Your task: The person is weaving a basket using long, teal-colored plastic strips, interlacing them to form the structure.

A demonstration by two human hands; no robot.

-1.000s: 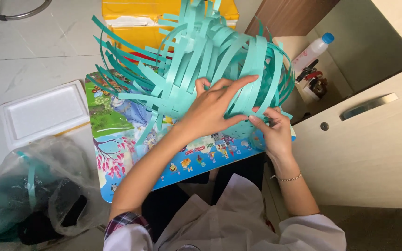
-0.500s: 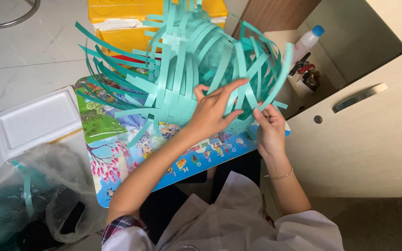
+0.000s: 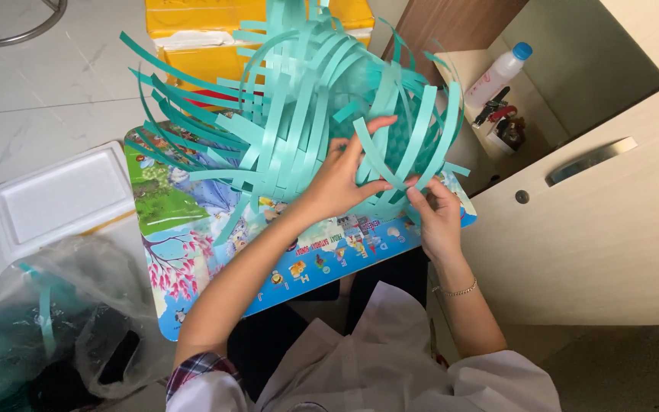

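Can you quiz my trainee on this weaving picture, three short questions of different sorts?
1. True or false: the left hand lies spread on the teal strip basket.
2. What does the right hand pinch: A a bottle, B a teal strip, C a bag?
3. What does the basket rest on?

Key:
1. True.
2. B.
3. A colourful picture board.
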